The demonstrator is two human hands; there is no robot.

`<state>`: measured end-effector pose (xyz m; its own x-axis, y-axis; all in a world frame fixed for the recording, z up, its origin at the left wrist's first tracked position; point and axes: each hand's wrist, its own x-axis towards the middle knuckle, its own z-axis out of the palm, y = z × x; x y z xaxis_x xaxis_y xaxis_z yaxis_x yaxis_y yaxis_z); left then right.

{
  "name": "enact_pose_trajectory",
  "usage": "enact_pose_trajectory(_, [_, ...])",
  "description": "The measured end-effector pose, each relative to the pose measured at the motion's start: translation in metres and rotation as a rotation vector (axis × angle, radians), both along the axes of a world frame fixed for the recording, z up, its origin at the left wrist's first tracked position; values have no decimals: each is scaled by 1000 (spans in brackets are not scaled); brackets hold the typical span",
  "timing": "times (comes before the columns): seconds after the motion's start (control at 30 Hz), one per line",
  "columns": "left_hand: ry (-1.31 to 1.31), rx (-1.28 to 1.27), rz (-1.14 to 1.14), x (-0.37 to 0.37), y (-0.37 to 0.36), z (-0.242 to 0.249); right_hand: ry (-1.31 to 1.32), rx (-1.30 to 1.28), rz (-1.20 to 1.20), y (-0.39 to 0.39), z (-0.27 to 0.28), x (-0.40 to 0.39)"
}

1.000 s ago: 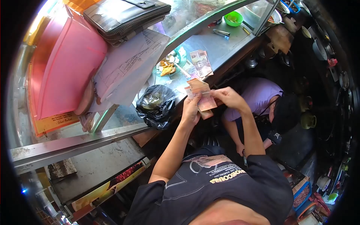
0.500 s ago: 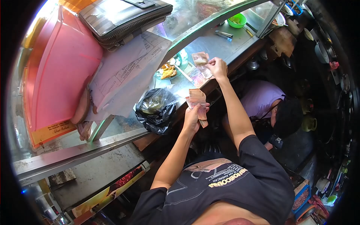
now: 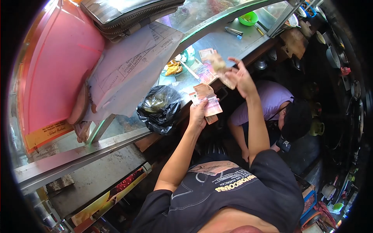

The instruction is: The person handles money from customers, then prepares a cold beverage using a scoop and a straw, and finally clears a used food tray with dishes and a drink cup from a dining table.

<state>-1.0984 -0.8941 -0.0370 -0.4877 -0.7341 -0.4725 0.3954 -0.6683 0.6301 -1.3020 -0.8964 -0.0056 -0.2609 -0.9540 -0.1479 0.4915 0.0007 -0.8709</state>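
Left hand (image 3: 198, 114) pinching banknotes (image 3: 206, 99), right hand (image 3: 244, 80), grip spread, at a blurred note (image 3: 218, 65)

The black shirt (image 3: 233, 194) reads "AMERICAN", the pale paper (image 3: 130, 70) "BARANG" – and the orange card (image 3: 46, 134) "Selamat".

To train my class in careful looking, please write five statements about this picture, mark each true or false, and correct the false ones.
1. The left hand holds banknotes. True.
2. The plastic bag is white. False: the plastic bag is black.
3. The green bowl stands on the counter. True.
4. The right hand rests on the plastic bag. False: the right hand is apart from it, beside a blurred banknote.
5. A person in a purple top is bent forward. True.
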Motion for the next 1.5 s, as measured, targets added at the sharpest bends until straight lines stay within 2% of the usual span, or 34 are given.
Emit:
enact_pose_trajectory(0.07, [47,41,12,-3,1,-4,55,83,-1,22,3,30])
enact_pose_trajectory(0.13, [36,131,28,-5,-1,-11,440,90,0,37,-20,49])
enact_pose_trajectory(0.17, [187,148,-4,-6,0,5,549,118,-41,42,-12,62])
enact_pose_trajectory(0.2, [176,141,-22,-8,2,13,744,114,-56,44,-12,67])
enact_pose_trajectory(0.27, [152,123,-56,-9,3,21,940,152,25,44,-1,72])
enact_pose_trajectory(0.3, [73,91,-17,-11,7,10,998,103,27,40,-2,69])
enact_pose_trajectory(0.33, [51,40,-9,-8,7,-1,1191,30,51,31,-7,58])
enact_pose_trajectory(0.4, [8,-56,3,-3,10,-19,1240,31,-143,-3,-36,44])
enact_pose_trajectory(0.5, [46,-4,2,-2,13,-7,1461,14,-308,-45,-45,49])
enact_pose_trajectory(0.6, [47,6,1,0,8,-2,1445,160,-277,-66,-67,51])
enact_pose_trajectory(0.63, [34,8,4,3,5,-5,1270,276,-174,-68,-57,47])
enact_pose_trajectory(0.73, [14,47,-20,9,6,-14,1210,292,-37,-71,-56,34])
enact_pose_trajectory(0.77, [17,50,-4,8,5,-16,1196,281,-72,-70,-55,31])
enact_pose_trajectory(0.8, [20,51,13,7,4,-19,1103,168,-123,-65,-56,26])
enact_pose_trajectory(0.87, [17,48,48,6,4,-15,926,215,-33,-46,-46,10])
enact_pose_trajectory(0.93, [19,76,44,3,1,-10,503,215,48,-13,-29,7])
enact_pose_trajectory(1.0, [7,94,12,1,0,-7,327,279,203,15,-17,18])
enact_pose_trajectory(1.07, [-3,59,21,-5,-1,-6,486,193,420,25,-20,27])
enact_pose_trajectory(1.13, [-19,-20,77,-13,2,-6,979,323,417,14,-12,23])
enact_pose_trajectory(1.2, [154,71,-54,-3,-3,-6,1110,386,412,-5,-5,28])
enact_pose_trajectory(1.27, [347,100,-184,4,-12,-5,1111,394,495,-11,11,38])
enact_pose_trajectory(1.3, [225,99,65,-11,-9,-7,1123,376,530,-11,11,39])
enact_pose_trajectory(1.33, [30,-64,69,-12,-7,0,1134,362,571,-10,10,39])
enact_pose_trajectory(1.37, [40,-102,65,-10,-4,-4,1138,418,653,-12,17,36])
enact_pose_trajectory(1.4, [49,-138,59,-8,0,-8,1021,326,607,-13,4,25])
enact_pose_trajectory(1.47, [105,-110,15,-3,6,-6,1164,453,263,-34,2,12])
enact_pose_trajectory(1.5, [132,-95,-6,-1,10,-6,1241,410,37,-57,-13,2])
